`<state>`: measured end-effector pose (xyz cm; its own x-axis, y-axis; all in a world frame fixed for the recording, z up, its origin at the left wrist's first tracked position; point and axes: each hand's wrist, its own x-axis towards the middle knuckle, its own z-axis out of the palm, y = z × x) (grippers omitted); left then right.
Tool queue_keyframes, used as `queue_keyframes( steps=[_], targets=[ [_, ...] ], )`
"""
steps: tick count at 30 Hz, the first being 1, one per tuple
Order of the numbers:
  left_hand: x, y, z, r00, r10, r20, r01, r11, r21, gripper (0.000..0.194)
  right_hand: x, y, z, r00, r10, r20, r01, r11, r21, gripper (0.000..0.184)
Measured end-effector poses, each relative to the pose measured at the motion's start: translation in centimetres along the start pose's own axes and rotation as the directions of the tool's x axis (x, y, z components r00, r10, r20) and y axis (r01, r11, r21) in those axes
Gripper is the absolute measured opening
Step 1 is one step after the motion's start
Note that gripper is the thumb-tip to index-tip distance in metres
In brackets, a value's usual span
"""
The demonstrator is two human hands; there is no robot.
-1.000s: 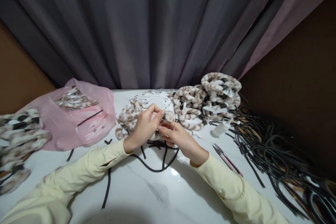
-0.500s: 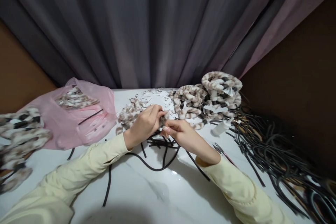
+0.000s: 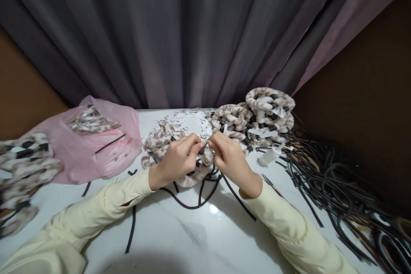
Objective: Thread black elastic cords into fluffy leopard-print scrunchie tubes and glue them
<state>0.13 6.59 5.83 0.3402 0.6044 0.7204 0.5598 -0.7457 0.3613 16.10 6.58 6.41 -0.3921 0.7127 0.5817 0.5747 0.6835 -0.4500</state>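
My left hand (image 3: 180,156) is closed, thumb and fingers pinched at one side of a fluffy brown-and-white ring (image 3: 189,181) with dark bits along it. Across from it, my right hand (image 3: 231,159) pinches at the same ring, fingertips almost touching those of the left. A small dark piece shows between the fingertips; its exact shape is hidden. The ring hangs below both hands over black cords (image 3: 192,207) lying on the white table. Just behind my left hand sits a heap of fluffy strips (image 3: 162,135).
Fluffy rings (image 3: 270,99) are stacked at the back right, near a white squeeze bottle (image 3: 269,156). Scissors (image 3: 272,184) lie by my right forearm. Black cords (image 3: 324,180) pile up at far right. A pink plastic bag (image 3: 77,167) and more fluffy rings (image 3: 30,167) are at left.
My right hand has risen and turned, its fingertips now level with the left's. My left hand has dropped slightly. The fluffy ring now shows below the hands, over the cords.
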Motion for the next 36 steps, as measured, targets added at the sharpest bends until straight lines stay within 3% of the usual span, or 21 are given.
queue_keyframes(
  steps=[7,14,20,23,25,27,29,32,36],
  targets=[
    [0.1,1.1,-0.9,0.994,-0.100,0.052,0.103,0.992,-0.072,0.015,0.3,0.2,0.1,0.998,-0.058,-0.015,0.059,0.998,0.035,0.023],
    [-0.3,1.5,-0.9,0.976,-0.192,0.107,0.204,0.972,-0.113,0.014,0.6,0.9,0.4,0.999,-0.001,0.035,-0.004,0.993,0.121,0.020],
    [0.1,0.9,-0.2,0.889,-0.369,0.270,0.429,0.877,-0.215,0.014,0.8,2.0,1.0,0.992,0.077,0.102,-0.088,0.990,0.109,0.021],
    [0.5,-0.2,0.5,0.815,-0.467,0.342,0.575,0.723,-0.382,0.019,0.7,1.8,1.1,0.992,0.097,-0.077,-0.094,0.995,0.037,0.011],
    [0.7,-1.0,1.0,0.756,-0.522,0.395,0.653,0.550,-0.521,0.024,0.4,1.1,0.9,0.967,0.063,-0.248,-0.071,0.997,-0.023,0.015],
    [0.8,-1.9,1.4,0.693,-0.577,0.432,0.693,0.371,-0.618,0.026,-0.2,0.1,0.7,0.947,0.006,-0.320,-0.021,0.999,-0.045,0.021],
    [1.0,-2.5,1.6,0.626,-0.620,0.473,0.709,0.202,-0.675,0.026,-0.9,-1.2,0.5,0.956,-0.013,-0.292,0.007,1.000,-0.024,0.025],
    [1.2,-3.0,1.6,0.524,-0.627,0.577,0.713,-0.049,-0.700,0.025,-1.7,-2.7,0.6,0.981,0.072,-0.181,-0.076,0.997,-0.017,0.028],
    [1.9,-2.9,1.2,0.443,-0.578,0.686,0.728,-0.216,-0.651,0.023,-1.7,-3.0,1.5,0.962,0.263,0.070,-0.252,0.959,-0.132,0.040]
  ],
)
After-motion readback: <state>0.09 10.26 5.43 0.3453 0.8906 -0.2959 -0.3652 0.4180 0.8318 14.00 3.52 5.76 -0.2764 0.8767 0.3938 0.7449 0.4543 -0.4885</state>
